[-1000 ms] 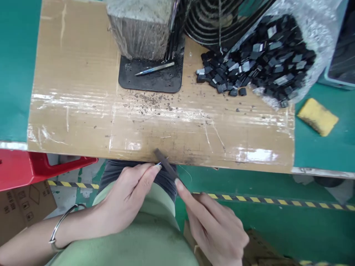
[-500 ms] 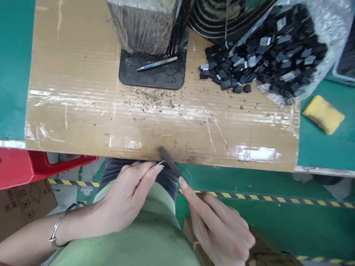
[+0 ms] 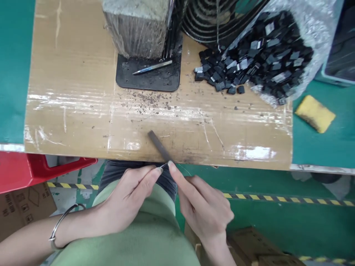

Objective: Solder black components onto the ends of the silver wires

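Observation:
In my right hand (image 3: 203, 205) is a flat grey file (image 3: 158, 145), with the forefinger stretched along it. The file slants up and left over the table's front edge. My left hand (image 3: 135, 192), closed, pinches a thin metal rod (image 3: 164, 165). Only the rod's short tip shows past the thumb, touching or very close to the file. Most of the rod is hidden in the fingers. A similar pointed metal rod (image 3: 152, 67) lies on a black base plate (image 3: 149, 84) further back.
Cardboard (image 3: 69, 122) covers the table, with dark crumbs (image 3: 151, 101) before the plate. A grimy block (image 3: 135, 33) stands on the plate. Small black plastic parts (image 3: 249, 62) spill from a clear bag at the right, near a yellow sponge (image 3: 315, 113). A red bin (image 3: 16, 170) sits left.
My right hand has pushed the file up and left, so more of it lies over the cardboard. My left hand stays nearly in place, still pinching the rod.

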Tool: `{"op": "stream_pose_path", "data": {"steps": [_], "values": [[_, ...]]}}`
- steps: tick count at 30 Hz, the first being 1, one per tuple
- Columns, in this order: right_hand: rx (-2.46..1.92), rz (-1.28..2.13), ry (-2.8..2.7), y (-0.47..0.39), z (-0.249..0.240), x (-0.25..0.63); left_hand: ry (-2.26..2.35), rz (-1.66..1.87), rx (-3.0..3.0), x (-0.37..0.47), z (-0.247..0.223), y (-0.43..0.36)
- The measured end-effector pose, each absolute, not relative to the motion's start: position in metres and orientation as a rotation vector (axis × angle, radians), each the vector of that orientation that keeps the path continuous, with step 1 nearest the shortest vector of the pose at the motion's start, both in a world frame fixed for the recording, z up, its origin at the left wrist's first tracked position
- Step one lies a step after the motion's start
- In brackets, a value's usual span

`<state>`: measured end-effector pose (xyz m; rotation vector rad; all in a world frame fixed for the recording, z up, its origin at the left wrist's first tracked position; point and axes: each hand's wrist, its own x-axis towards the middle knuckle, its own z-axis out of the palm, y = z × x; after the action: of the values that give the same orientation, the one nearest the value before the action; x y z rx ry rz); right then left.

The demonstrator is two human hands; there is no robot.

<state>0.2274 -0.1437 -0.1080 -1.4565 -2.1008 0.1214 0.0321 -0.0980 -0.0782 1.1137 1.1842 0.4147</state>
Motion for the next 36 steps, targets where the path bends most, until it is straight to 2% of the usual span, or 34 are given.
{"op": "stream_pose_path", "data": {"steps": [5,12,17,29,36], "values": [[-1.501,-0.010,-2.000,-0.144,-0.107,0.234,1.236,0.443,1.084,0.028,-0.083,-0.101],[-1.404,0.222,-2.176,-0.157,-0.101,0.240,1.240,0.420,1.028,0.028,-0.074,-0.095],[-1.438,0.178,-2.116,-0.130,-0.102,0.219,1.212,0.446,0.967,0.027,-0.073,-0.095],[-1.443,0.162,-2.106,-0.137,-0.103,0.222,1.185,0.427,0.934,0.026,-0.071,-0.090],[-1.436,0.305,-2.196,-0.155,-0.097,0.235,1.289,0.388,1.111,0.027,-0.071,-0.094]]}}
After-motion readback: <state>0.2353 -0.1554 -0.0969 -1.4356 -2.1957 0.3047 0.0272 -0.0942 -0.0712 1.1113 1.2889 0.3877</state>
